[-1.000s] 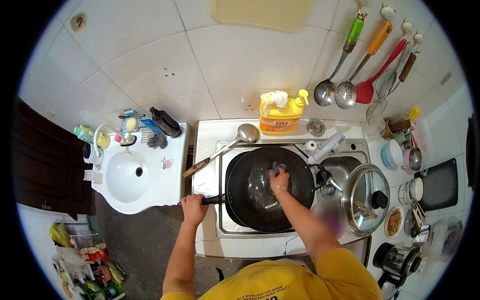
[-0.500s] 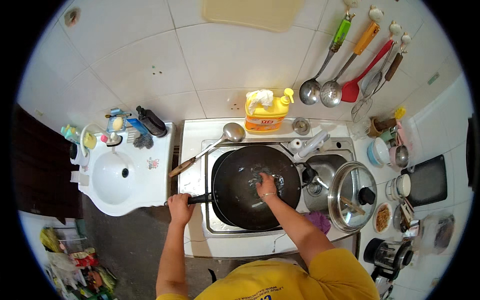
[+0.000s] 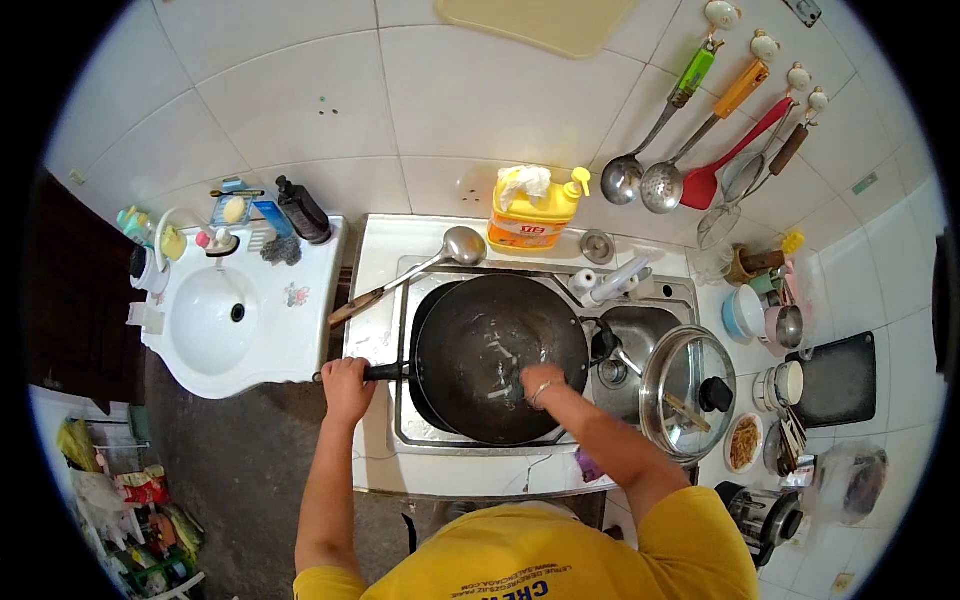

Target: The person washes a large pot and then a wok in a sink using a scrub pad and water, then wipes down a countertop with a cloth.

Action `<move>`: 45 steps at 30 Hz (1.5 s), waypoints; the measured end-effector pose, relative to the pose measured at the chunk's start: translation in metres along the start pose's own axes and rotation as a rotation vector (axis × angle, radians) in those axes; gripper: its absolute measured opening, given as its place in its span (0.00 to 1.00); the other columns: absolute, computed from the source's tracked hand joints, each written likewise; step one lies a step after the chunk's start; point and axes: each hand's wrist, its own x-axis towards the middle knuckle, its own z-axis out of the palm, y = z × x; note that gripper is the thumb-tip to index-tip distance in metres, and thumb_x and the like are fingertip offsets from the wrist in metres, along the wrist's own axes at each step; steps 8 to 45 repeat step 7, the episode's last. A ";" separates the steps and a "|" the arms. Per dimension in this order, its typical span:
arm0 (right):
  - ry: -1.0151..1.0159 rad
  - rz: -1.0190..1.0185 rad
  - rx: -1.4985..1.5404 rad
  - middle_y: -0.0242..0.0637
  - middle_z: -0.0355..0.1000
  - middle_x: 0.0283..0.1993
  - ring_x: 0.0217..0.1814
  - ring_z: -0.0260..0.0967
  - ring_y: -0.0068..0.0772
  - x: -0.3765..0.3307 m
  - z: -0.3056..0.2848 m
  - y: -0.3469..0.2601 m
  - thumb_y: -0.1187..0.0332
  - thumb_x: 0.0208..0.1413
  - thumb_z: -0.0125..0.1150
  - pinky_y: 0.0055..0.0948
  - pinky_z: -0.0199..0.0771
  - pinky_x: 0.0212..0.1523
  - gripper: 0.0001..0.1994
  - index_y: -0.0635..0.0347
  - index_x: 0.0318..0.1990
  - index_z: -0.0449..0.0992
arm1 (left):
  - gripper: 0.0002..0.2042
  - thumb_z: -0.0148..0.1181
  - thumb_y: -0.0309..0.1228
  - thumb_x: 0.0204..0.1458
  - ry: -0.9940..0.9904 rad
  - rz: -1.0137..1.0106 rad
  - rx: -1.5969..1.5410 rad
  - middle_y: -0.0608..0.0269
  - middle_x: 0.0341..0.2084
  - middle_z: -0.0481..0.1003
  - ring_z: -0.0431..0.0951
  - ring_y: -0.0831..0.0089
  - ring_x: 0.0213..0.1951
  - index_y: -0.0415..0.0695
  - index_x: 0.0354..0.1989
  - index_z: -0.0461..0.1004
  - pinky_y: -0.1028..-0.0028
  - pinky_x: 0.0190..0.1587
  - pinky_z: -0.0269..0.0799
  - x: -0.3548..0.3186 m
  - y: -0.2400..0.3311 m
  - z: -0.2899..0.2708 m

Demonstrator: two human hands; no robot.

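My left hand is closed round the black handle of a large dark wok. The wok rests over the steel double sink, covering its left basin, with a little shiny water in its bottom. Inside the wok, toward its right side, my right hand is turned down against the surface. Its fingers are bent and mostly hidden, so I cannot make out whether they hold anything. A ladle with a wooden handle lies behind the wok on the left.
Right of the wok, a glass lid leans over the right basin, beside the black tap. A yellow pump bottle stands against the wall. Utensils hang at the back right, including a red spatula. A white washbasin is at left.
My right hand has moved from the wok's middle toward its near right side, and its fingers have gone from spread to bent. The left hand keeps its hold on the handle. The view has shifted slightly.
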 end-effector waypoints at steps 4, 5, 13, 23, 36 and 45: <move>0.477 -0.031 -0.174 0.37 0.70 0.40 0.42 0.65 0.40 0.030 -0.042 0.041 0.70 0.45 0.52 0.37 0.67 0.39 0.08 0.58 0.31 0.77 | 0.11 0.63 0.29 0.34 0.020 0.016 0.025 0.60 0.27 0.73 0.70 0.60 0.37 0.46 0.30 0.74 0.62 0.47 0.58 0.000 0.000 0.003; 0.504 -0.044 -0.194 0.35 0.69 0.44 0.45 0.63 0.41 0.032 -0.044 0.055 0.69 0.45 0.52 0.39 0.66 0.40 0.09 0.55 0.32 0.78 | 0.11 0.63 0.29 0.35 0.002 0.004 0.018 0.60 0.28 0.73 0.70 0.60 0.38 0.46 0.31 0.74 0.62 0.48 0.58 -0.003 0.000 0.005; 0.386 -0.023 -0.202 0.35 0.67 0.47 0.49 0.61 0.41 0.027 -0.038 0.064 0.69 0.45 0.52 0.42 0.65 0.42 0.11 0.51 0.37 0.78 | 0.12 0.63 0.30 0.36 -0.014 -0.012 0.011 0.59 0.29 0.74 0.71 0.60 0.39 0.46 0.32 0.74 0.62 0.49 0.58 -0.001 0.001 0.001; 0.386 -0.023 -0.202 0.35 0.67 0.47 0.49 0.61 0.41 0.027 -0.038 0.064 0.69 0.45 0.52 0.42 0.65 0.42 0.11 0.51 0.37 0.78 | 0.12 0.63 0.30 0.36 -0.014 -0.012 0.011 0.59 0.29 0.74 0.71 0.60 0.39 0.46 0.32 0.74 0.62 0.49 0.58 -0.001 0.001 0.001; 0.386 -0.023 -0.202 0.35 0.67 0.47 0.49 0.61 0.41 0.027 -0.038 0.064 0.69 0.45 0.52 0.42 0.65 0.42 0.11 0.51 0.37 0.78 | 0.12 0.63 0.30 0.36 -0.014 -0.012 0.011 0.59 0.29 0.74 0.71 0.60 0.39 0.46 0.32 0.74 0.62 0.49 0.58 -0.001 0.001 0.001; 0.386 -0.023 -0.202 0.35 0.67 0.47 0.49 0.61 0.41 0.027 -0.038 0.064 0.69 0.45 0.52 0.42 0.65 0.42 0.11 0.51 0.37 0.78 | 0.12 0.63 0.30 0.36 -0.014 -0.012 0.011 0.59 0.29 0.74 0.71 0.60 0.39 0.46 0.32 0.74 0.62 0.49 0.58 -0.001 0.001 0.001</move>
